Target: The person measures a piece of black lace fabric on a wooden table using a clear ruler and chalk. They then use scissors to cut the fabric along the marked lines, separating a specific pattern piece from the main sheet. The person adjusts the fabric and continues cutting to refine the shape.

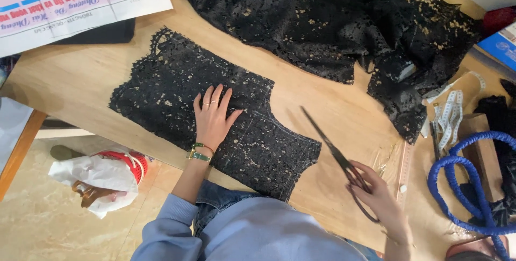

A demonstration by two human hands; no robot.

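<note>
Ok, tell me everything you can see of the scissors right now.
The scissors are long, dark and metallic-looking, with slim blades closed or nearly so. The right hand grips the handle loops; the tip points up-left toward the cut black lace piece without touching it. They lie low over the wooden table; contact is unclear.

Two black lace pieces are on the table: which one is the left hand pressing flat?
The cut lace panel near the table's front edge, spread flat under the left hand. The other, a crumpled lace heap, lies farther back, untouched.
</note>
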